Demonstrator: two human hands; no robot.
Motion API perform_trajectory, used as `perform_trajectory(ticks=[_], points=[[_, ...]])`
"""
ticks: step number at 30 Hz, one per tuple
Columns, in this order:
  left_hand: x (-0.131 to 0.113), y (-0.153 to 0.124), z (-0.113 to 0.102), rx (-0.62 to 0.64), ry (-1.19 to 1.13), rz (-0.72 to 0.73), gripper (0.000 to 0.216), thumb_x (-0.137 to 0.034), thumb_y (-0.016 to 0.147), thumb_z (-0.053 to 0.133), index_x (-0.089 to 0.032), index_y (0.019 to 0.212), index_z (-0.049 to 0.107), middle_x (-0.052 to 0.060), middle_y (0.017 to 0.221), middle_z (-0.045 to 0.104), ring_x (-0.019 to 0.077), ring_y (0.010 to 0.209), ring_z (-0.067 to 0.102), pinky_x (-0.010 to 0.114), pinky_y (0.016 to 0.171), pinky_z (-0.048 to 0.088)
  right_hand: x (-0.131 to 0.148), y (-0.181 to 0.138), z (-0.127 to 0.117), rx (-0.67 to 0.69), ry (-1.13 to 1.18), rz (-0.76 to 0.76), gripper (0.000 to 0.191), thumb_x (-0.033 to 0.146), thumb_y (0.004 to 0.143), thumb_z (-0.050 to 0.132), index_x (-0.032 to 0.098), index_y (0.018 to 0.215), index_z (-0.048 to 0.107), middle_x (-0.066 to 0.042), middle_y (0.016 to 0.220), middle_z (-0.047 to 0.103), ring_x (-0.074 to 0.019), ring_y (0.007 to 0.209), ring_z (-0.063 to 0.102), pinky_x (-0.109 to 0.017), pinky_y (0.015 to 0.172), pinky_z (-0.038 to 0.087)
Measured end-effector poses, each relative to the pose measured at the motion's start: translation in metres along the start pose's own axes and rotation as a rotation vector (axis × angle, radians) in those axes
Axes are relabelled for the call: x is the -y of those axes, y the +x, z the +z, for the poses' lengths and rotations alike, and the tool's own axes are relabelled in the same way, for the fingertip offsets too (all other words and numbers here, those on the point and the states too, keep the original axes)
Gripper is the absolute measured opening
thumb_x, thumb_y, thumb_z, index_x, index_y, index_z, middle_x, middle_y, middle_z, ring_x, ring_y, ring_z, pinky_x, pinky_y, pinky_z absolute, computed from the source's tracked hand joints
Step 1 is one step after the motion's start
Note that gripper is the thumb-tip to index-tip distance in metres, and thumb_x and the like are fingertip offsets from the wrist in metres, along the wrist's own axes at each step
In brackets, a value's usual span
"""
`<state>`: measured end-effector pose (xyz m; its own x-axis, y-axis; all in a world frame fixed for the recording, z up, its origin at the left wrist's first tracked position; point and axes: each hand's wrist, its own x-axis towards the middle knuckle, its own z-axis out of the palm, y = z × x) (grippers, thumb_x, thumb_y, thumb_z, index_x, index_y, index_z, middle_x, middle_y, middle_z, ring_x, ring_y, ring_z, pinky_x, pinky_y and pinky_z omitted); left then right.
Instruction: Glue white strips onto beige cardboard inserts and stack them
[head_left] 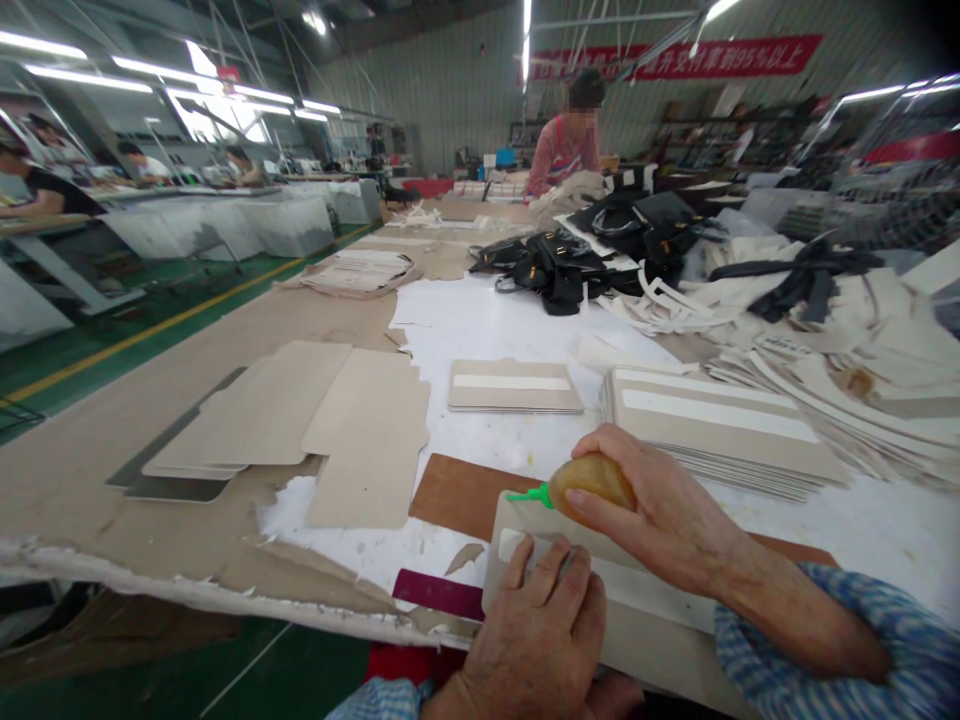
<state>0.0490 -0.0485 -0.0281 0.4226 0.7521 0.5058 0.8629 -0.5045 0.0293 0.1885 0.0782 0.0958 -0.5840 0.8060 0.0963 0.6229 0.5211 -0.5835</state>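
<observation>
Green floor (67, 390): at the far left, marked by a yellow line running alongside the counter (75, 530).
Loose panels (247, 410): beige and overlapping, with darker grey ones poking out from underneath.
Notched panel (367, 440): just right of those, lying partly on white sheeting (435, 330).
Purple strip (439, 593): close to the counter's near edge, left of the person's fingers.
Brown piece (457, 490): running beneath the panel in work, showing again on its other side.
Small stack (517, 385): beige cards, the top one banded in white.
Left hand (540, 630): laid flat, fingers a little apart, resting on the panel and gripping nothing.
Panel in work (645, 640): beige with a white band, at the near edge in front of the person, below both hands.
Bottle (592, 487): amber, tipped sideways above the panel's far edge, its green nozzle (532, 495) pointing left (whether the tip touches, I cannot tell).
Right hand (660, 505): closed around the bottle, thumb on the near side.
Black goods (645, 220): heaped farther back, near a co-worker in a pinkish top (566, 150).
Large stack (720, 420): many beige cards with a white band on top, just beyond the right hand.
Pale strips (847, 340): tangled at the far right.
</observation>
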Motion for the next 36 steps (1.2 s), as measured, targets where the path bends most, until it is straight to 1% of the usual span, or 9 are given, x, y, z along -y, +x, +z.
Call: perform_trajectory(ticks=[4, 7, 11, 16, 20, 28, 36], points=[[0.000, 0.001, -0.002, -0.025, 0.000, 0.002, 0.068, -0.072, 0.100, 0.046, -0.014, 0.131, 0.065, 0.010, 0.139, 0.068, 0.0303, 0.131, 0.055, 0.051, 0.116, 0.036, 0.006, 0.004, -0.002, -0.006, -0.011, -0.007, 0.023, 0.044, 0.088, 0.060, 0.023, 0.098, 0.060, -0.003, 0.085, 0.067, -0.0226, 0.075, 0.061, -0.036, 0.068, 0.042], [0.000, 0.002, -0.004, 0.007, -0.010, -0.004, 0.068, -0.071, 0.100, 0.046, -0.014, 0.132, 0.064, 0.011, 0.140, 0.067, 0.0307, 0.131, 0.055, 0.051, 0.115, 0.037, 0.008, 0.004, -0.002, 0.007, -0.011, 0.000, 0.023, 0.043, 0.088, 0.059, 0.023, 0.098, 0.059, -0.003, 0.085, 0.067, -0.0224, 0.075, 0.061, -0.036, 0.069, 0.042], [0.000, 0.003, -0.007, 0.010, -0.010, -0.011, 0.067, -0.071, 0.101, 0.045, -0.015, 0.134, 0.063, 0.009, 0.141, 0.067, 0.0302, 0.131, 0.055, 0.051, 0.115, 0.037, 0.011, 0.004, -0.004, 0.017, -0.027, 0.026, 0.023, 0.043, 0.087, 0.058, 0.022, 0.099, 0.059, -0.004, 0.085, 0.068, -0.0229, 0.075, 0.061, -0.036, 0.068, 0.041], [0.000, 0.004, -0.011, -0.011, 0.026, -0.006, 0.064, -0.070, 0.102, 0.043, -0.016, 0.131, 0.064, 0.007, 0.138, 0.069, 0.0287, 0.129, 0.057, 0.049, 0.114, 0.036, 0.014, 0.007, -0.007, 0.019, -0.067, 0.031, 0.024, 0.043, 0.087, 0.056, 0.022, 0.097, 0.058, -0.005, 0.084, 0.067, -0.0225, 0.073, 0.059, -0.035, 0.066, 0.039], [0.000, 0.004, -0.011, -0.003, 0.027, -0.006, 0.065, -0.070, 0.102, 0.043, -0.016, 0.130, 0.064, 0.006, 0.138, 0.070, 0.0290, 0.128, 0.058, 0.049, 0.113, 0.036, 0.016, 0.008, -0.011, 0.014, -0.094, 0.036, 0.025, 0.045, 0.085, 0.054, 0.022, 0.095, 0.059, -0.006, 0.084, 0.066, -0.0223, 0.073, 0.058, -0.035, 0.065, 0.038], [0.000, 0.004, -0.011, 0.028, -0.004, -0.021, 0.065, -0.070, 0.100, 0.047, -0.015, 0.132, 0.064, 0.008, 0.140, 0.069, 0.0301, 0.130, 0.058, 0.050, 0.115, 0.037, 0.008, 0.002, -0.021, -0.004, -0.103, 0.063, 0.026, 0.045, 0.084, 0.055, 0.022, 0.093, 0.060, -0.006, 0.085, 0.069, -0.0223, 0.072, 0.059, -0.034, 0.065, 0.040], [-0.001, 0.004, -0.014, 0.063, -0.022, -0.032, 0.065, -0.071, 0.101, 0.047, -0.017, 0.133, 0.063, 0.007, 0.143, 0.067, 0.0302, 0.132, 0.057, 0.049, 0.115, 0.036, 0.006, 0.000, -0.024, -0.016, -0.103, 0.078, 0.019, 0.040, 0.083, 0.059, 0.023, 0.091, 0.060, -0.005, 0.082, 0.069, -0.0222, 0.072, 0.060, -0.034, 0.064, 0.038]])
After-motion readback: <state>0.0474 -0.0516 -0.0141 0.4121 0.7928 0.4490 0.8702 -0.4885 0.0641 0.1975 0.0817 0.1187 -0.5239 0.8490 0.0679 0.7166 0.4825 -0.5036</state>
